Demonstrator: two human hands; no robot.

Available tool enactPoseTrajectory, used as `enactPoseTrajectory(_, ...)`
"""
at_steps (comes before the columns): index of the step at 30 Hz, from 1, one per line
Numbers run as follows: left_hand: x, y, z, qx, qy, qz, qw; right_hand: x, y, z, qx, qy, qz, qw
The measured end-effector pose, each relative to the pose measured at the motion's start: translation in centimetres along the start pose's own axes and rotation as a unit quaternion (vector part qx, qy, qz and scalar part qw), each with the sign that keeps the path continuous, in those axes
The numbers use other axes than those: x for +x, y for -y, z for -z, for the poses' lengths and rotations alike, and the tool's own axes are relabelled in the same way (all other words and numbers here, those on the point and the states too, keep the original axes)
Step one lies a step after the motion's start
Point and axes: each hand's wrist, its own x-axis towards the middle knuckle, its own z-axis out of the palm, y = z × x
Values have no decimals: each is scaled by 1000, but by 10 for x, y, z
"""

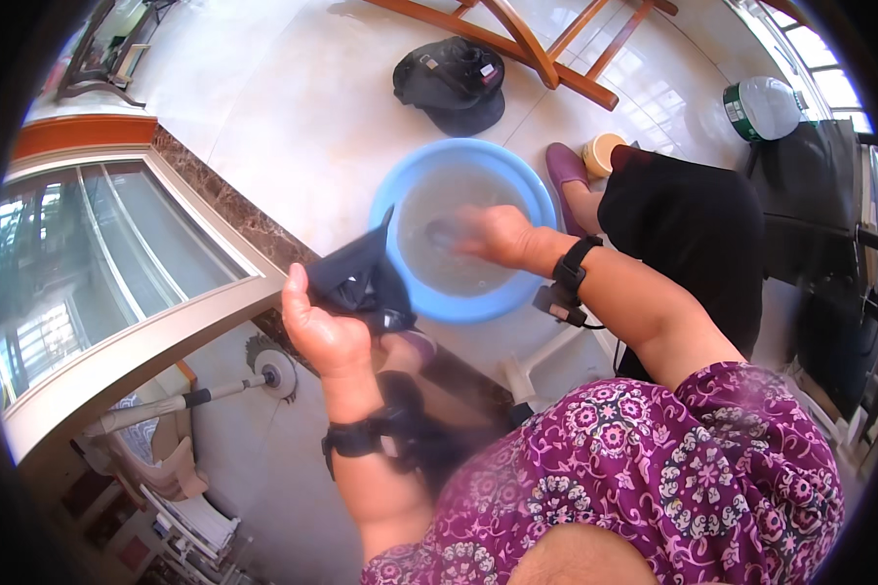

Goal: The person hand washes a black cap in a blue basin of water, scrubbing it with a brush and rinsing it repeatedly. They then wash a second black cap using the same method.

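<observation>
My left hand grips a black fabric cap, held in the air at the left rim of a light blue plastic basin. The cap's inside partly shows, with small light labels. Cloudy greyish water fills the basin. Over that water my right hand is blurred by motion, and its fingers appear closed around a small dark object too smeared to identify. A second black cap lies on the tiled floor beyond the basin.
A wooden chair frame stands beyond the basin. To the right are a round yellowish tub, a large clear plastic bottle and a black cabinet. A framed glass door and a round-headed mop are at left.
</observation>
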Motion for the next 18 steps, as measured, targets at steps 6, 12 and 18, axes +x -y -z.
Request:
enactPoseTrajectory(6,7,14,6,-11,-38,43,998,-4,-65,-41,49,-47,-170,983)
enactPoseTrajectory(12,8,33,1,-3,-11,103,995,7,-112,-94,12,-64,-185,981)
enactPoseTrajectory(18,21,38,-4,-15,1,134,991,27,-93,-92,308,-61,-229,922)
